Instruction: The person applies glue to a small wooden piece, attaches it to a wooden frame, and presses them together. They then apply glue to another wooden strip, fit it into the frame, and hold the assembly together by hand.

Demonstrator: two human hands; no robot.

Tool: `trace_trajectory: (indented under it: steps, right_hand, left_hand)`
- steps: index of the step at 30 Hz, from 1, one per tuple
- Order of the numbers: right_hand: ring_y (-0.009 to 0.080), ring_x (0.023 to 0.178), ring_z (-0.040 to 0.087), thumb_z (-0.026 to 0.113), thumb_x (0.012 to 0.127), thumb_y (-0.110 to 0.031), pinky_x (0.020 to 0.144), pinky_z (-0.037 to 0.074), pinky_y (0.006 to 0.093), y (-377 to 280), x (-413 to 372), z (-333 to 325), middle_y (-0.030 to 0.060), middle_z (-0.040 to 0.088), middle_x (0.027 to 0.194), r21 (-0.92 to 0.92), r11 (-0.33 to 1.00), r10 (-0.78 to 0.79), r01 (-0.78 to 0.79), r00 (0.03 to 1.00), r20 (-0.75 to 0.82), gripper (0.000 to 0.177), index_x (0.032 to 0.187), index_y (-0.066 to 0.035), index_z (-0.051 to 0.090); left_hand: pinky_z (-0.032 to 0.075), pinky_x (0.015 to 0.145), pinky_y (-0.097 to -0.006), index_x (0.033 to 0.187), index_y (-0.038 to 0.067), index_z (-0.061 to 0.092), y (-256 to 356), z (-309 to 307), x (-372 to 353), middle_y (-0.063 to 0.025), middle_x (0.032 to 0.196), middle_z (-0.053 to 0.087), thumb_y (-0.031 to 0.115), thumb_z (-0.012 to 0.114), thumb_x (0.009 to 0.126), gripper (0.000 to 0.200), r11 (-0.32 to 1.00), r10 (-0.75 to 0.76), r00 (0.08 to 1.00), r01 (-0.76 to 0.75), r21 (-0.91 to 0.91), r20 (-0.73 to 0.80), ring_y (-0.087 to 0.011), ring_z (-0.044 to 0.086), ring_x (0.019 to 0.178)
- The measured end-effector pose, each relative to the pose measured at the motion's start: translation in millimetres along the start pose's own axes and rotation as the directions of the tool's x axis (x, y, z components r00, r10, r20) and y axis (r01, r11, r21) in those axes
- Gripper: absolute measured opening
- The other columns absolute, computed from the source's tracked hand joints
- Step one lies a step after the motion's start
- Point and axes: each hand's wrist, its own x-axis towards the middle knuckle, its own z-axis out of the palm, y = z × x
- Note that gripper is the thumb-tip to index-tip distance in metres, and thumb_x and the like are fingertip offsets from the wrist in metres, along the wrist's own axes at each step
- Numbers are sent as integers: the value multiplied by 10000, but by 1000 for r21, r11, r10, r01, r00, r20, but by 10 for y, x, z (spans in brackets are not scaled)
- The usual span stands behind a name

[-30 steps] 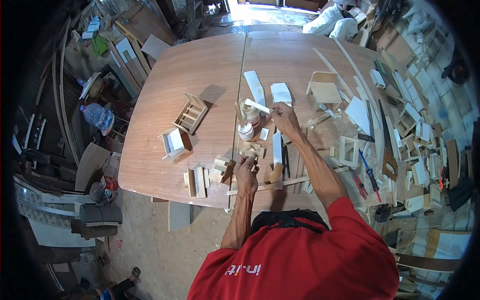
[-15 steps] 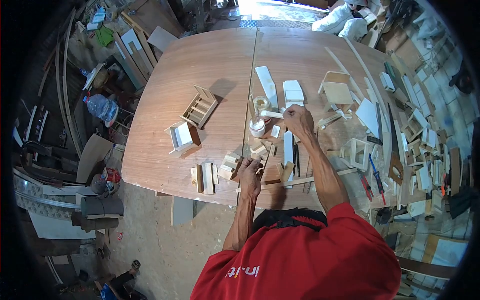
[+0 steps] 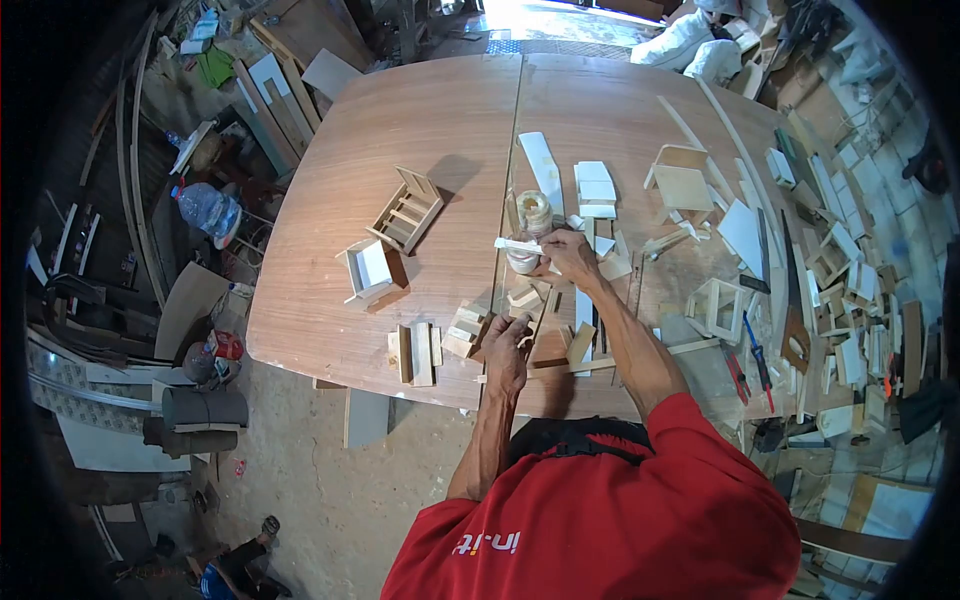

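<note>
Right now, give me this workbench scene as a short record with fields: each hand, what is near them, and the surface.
surface: brown plywood table, seam down its middle
right hand: fingers pinch a thin white strip, held level above a small white pot
left hand: closed on a small wood piece near the table's front edge
behind pot: glass jar
left of hands: slatted wooden frame, open white box
right side: handsaw, wood offcuts
</note>
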Motion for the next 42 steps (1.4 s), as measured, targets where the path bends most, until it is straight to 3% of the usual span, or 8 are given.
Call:
trace_trajectory:
  steps: [11, 13, 19, 25, 26, 35, 39, 42]
  right_hand:
    - [392, 867, 631, 542, 866, -269, 742, 493, 442, -434, -384, -287, 208, 664, 897, -304, 932, 121, -200, 958, -260, 312, 1053, -25, 597]
    - [393, 811, 633, 538, 873, -243, 701, 491, 445, -531, -671, -472, 212, 656, 846, -218, 973, -10, -78, 926, -377, 269, 1007, -20, 606]
    - [340, 563, 603, 611, 825, -157, 532, 456, 395, -655, -1478, -1117, 165, 600, 627, -256, 964, -45, -70, 908, -418, 185, 736, 0, 574]
    - [299, 526, 578, 570, 839, -58, 510, 448, 359, -586, -2137, -1634, 128, 583, 608, -212, 973, -197, 92, 806, -557, 96, 771, 9, 577]
    - [118, 585, 556, 510, 905, -61, 551, 454, 262, -501, -2246, -1737, 32, 620, 644, -156, 985, -149, 70, 798, -584, 143, 899, 9, 635]
    - [113, 845, 616, 624, 845, -25, 720, 482, 234, 13, -2742, -2834, 163, 570, 1188, -175, 983, -173, 59, 620, -765, 205, 1046, 11, 618]
    - [108, 819, 635, 658, 838, -61, 719, 482, 232, 162, -2843, -2996, 108, 692, 908, 96, 995, 98, -40, 669, -737, 232, 1052, 6, 598]
    - [102, 757, 628, 634, 857, -78, 696, 478, 232, 242, -2903, -3033, 80, 702, 786, 45, 998, 62, -43, 681, -730, 215, 1054, -2, 597]
  left_hand:
    - [382, 605, -231, 818, 122, 579, -82, 141, 38, 41, 719, 565, 106, 669, 836, 93, 999, -24, 1000, 24, 25, 17, -68, 524, 669]
    - [420, 611, -243, 836, 115, 569, -111, 239, 25, 21, 722, 582, 88, 635, 857, 74, 997, 11, 998, -15, 74, 59, -75, 548, 667]
    - [389, 602, -224, 827, 84, 615, -273, 789, -83, 5, 745, 597, 121, 665, 837, 63, 993, -23, 978, -2, 120, 208, -81, 539, 674]
    - [412, 606, -198, 876, 69, 644, -571, 1423, -322, 1, 746, 608, 99, 669, 828, 62, 982, -27, 925, -46, 183, 378, -68, 531, 654]
    - [418, 609, -205, 888, 68, 642, -624, 1518, -367, 2, 747, 614, 101, 681, 822, 84, 981, -27, 911, -56, 188, 412, -70, 537, 660]
    - [438, 602, -228, 904, 66, 648, -1238, 2188, -641, -9, 775, 638, 97, 670, 831, 82, 947, -29, 858, -140, 288, 512, -88, 557, 658]
    - [423, 588, -224, 888, 63, 658, -1438, 2288, -763, 0, 752, 627, 102, 662, 832, 68, 937, -66, 842, -132, 324, 535, -81, 548, 651]
    - [382, 576, -210, 821, 71, 652, -1542, 2375, -889, 11, 704, 627, 130, 682, 819, 66, 913, -135, 831, -108, 394, 540, -57, 503, 612]
